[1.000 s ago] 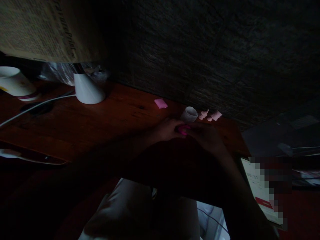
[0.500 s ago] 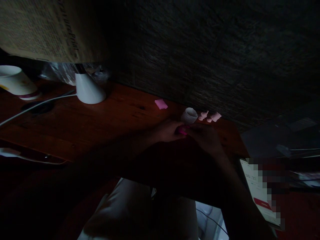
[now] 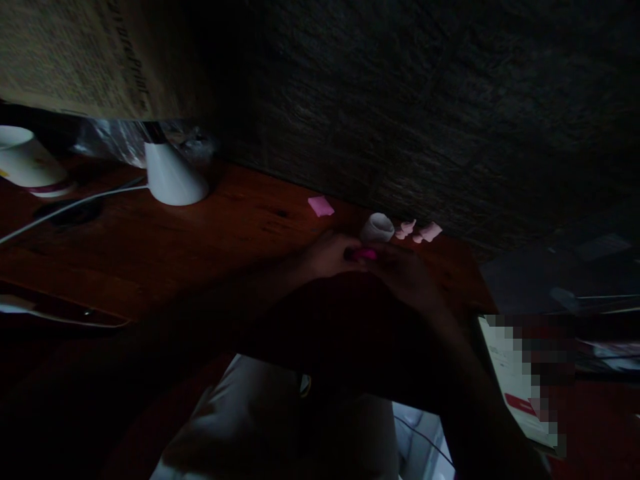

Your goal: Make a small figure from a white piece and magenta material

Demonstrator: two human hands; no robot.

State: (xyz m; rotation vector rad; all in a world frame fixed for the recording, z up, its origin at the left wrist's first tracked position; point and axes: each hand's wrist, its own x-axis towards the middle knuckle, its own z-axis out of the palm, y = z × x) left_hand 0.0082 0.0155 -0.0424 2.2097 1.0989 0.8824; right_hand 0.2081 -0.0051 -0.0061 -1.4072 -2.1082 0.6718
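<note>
In dim light, a bright pink lump point(image 3: 366, 254), which looks like soft modelling clay, is pinched between my two hands above the wooden table. My left hand point(image 3: 334, 256) grips it from the left, and my right hand point(image 3: 400, 268) closes on it from the right. Just behind the fingers stands a small whitish cup-shaped piece point(image 3: 378, 228) with an open top. To its right lie small pale pink shaped pieces point(image 3: 406, 229) and a paler pink block point(image 3: 430, 232). A flat pink square point(image 3: 321, 206) rests on the table further left.
A white cone-shaped lamp base point(image 3: 175, 175) with a cable stands at the left, near a paper cup point(image 3: 31, 163). A printed brown paper shade point(image 3: 75, 60) hangs above. Behind the table point(image 3: 240, 207) rises a dark textured wall point(image 3: 400, 100). A lit phone point(image 3: 515, 380) lies at right.
My fingers have shifted slightly around the pink lump, which now looks longer and flatter between them. The whole view has drifted a little; the other pieces stay in place.
</note>
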